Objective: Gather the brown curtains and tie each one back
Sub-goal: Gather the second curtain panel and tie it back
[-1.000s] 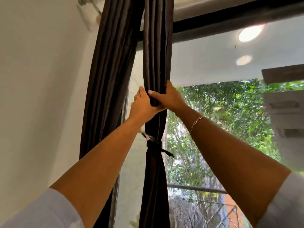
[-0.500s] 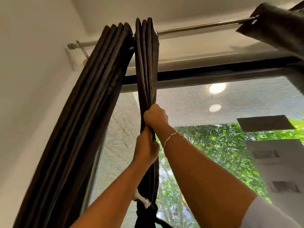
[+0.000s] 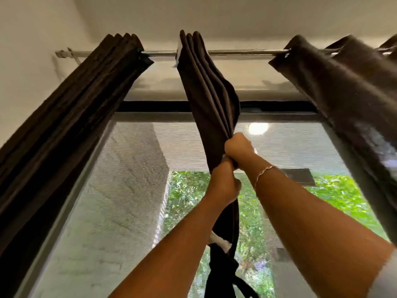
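Three brown curtains hang from a metal rod (image 3: 236,53) above the window. The middle curtain (image 3: 210,93) is bunched into folds, and both hands grip it one above the other. My right hand (image 3: 237,147), with a bracelet on the wrist, is the upper one, and my left hand (image 3: 224,181) is closed on the fabric just below it. A dark tie (image 3: 223,267) with a white patch wraps this curtain lower down. The left curtain (image 3: 71,130) hangs gathered by the wall. The right curtain (image 3: 348,87) hangs loose at the upper right.
A black window frame (image 3: 154,106) and a mesh screen (image 3: 129,190) lie behind the curtains, with a grey wall and green trees outside. The white room wall (image 3: 28,61) is at the left and the ceiling overhead.
The view has tilted up to show the whole rod and the right curtain. Both hands have slid higher up the middle curtain, which has shifted right along the rod, away from the left curtain.
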Action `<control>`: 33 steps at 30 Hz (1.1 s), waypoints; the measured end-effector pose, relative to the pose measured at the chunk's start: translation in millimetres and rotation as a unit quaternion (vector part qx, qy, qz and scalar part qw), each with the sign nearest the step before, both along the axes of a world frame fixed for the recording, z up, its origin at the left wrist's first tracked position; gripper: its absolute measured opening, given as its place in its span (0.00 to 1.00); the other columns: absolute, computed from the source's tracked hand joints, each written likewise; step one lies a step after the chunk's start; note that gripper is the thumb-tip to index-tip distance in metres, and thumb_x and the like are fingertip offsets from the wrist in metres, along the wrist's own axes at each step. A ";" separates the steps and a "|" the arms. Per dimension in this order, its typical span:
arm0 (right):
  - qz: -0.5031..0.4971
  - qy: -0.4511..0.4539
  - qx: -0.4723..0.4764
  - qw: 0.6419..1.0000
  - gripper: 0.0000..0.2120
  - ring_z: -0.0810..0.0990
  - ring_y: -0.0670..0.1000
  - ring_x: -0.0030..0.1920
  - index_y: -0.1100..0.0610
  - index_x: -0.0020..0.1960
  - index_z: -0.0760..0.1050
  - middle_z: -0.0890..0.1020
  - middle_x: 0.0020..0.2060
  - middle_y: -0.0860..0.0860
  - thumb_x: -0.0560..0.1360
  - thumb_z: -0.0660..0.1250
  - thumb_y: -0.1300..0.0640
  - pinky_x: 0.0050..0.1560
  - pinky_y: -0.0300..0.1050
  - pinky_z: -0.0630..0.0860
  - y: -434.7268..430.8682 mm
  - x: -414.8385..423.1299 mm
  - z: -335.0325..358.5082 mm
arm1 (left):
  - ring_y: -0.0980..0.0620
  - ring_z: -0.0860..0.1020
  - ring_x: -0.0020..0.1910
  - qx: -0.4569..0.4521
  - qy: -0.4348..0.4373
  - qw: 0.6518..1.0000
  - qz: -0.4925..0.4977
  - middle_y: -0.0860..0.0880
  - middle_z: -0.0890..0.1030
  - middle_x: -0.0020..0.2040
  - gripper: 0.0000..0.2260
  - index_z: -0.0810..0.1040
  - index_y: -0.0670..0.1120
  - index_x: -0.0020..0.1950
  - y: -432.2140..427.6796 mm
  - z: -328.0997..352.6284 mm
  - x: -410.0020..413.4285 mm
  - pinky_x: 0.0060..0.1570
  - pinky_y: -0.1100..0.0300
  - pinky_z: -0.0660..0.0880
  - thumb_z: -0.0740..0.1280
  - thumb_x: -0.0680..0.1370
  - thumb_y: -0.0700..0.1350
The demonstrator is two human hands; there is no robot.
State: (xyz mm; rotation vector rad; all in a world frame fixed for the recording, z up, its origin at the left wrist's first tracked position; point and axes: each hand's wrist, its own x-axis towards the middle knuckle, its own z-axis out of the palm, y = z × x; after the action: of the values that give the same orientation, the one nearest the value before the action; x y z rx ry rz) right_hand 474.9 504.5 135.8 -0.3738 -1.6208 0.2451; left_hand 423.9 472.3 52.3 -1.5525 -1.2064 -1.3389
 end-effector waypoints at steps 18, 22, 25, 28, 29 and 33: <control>-0.002 -0.091 0.060 0.994 0.14 0.75 0.61 0.57 0.63 0.60 0.71 0.76 0.58 0.62 0.77 0.58 0.59 0.47 0.45 0.67 33.9 94.5 -34.9 | 0.45 0.63 0.72 -0.024 -0.072 0.996 0.056 0.42 0.60 0.74 0.31 0.51 0.41 0.75 27.6 -28.0 99.4 0.68 0.57 0.63 0.57 0.75 0.30; -0.033 -0.114 0.115 0.986 0.17 0.76 0.59 0.50 0.63 0.53 0.74 0.79 0.52 0.61 0.80 0.56 0.50 0.44 0.45 0.66 23.0 98.9 -63.7 | 0.46 0.49 0.76 -0.086 -0.065 0.987 0.116 0.44 0.43 0.77 0.36 0.38 0.41 0.75 1.6 -42.0 100.0 0.72 0.59 0.53 0.58 0.76 0.29; -0.104 -0.161 0.152 0.969 0.18 0.74 0.62 0.57 0.65 0.54 0.75 0.78 0.54 0.64 0.81 0.54 0.52 0.54 0.50 0.69 17.3 104.8 -88.3 | 0.44 0.52 0.76 -0.105 -0.090 0.977 0.161 0.43 0.42 0.77 0.37 0.36 0.43 0.75 -20.2 -52.1 97.4 0.69 0.57 0.60 0.58 0.76 0.30; -0.128 -0.205 0.126 0.962 0.19 0.59 0.61 0.72 0.66 0.67 0.65 0.66 0.68 0.64 0.81 0.52 0.54 0.69 0.53 0.59 20.3 108.5 -116.4 | 0.43 0.53 0.75 -0.116 -0.077 0.972 0.189 0.42 0.41 0.77 0.37 0.36 0.42 0.75 -38.4 -69.1 94.9 0.66 0.56 0.63 0.59 0.76 0.31; -0.131 -0.215 0.116 0.961 0.21 0.54 0.61 0.74 0.66 0.70 0.61 0.61 0.72 0.64 0.81 0.52 0.54 0.71 0.53 0.56 20.8 108.8 -128.7 | 0.43 0.51 0.76 -0.128 -0.071 0.970 0.194 0.41 0.41 0.77 0.37 0.37 0.42 0.75 -43.1 -77.5 93.9 0.67 0.55 0.62 0.59 0.76 0.31; -0.167 -0.279 0.090 0.941 0.27 0.44 0.60 0.76 0.62 0.75 0.49 0.49 0.75 0.63 0.81 0.51 0.50 0.74 0.53 0.47 16.6 114.7 -185.6 | 0.41 0.41 0.76 -0.179 -0.011 0.948 0.264 0.39 0.41 0.76 0.33 0.41 0.40 0.75 -54.5 -120.4 90.3 0.73 0.50 0.53 0.59 0.78 0.38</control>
State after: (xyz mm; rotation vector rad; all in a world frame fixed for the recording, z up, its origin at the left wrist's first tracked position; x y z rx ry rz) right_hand 589.6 521.1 -49.8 -0.6050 -2.0782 -0.2949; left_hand 514.2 417.8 -68.1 -1.3065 -1.8003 -0.8167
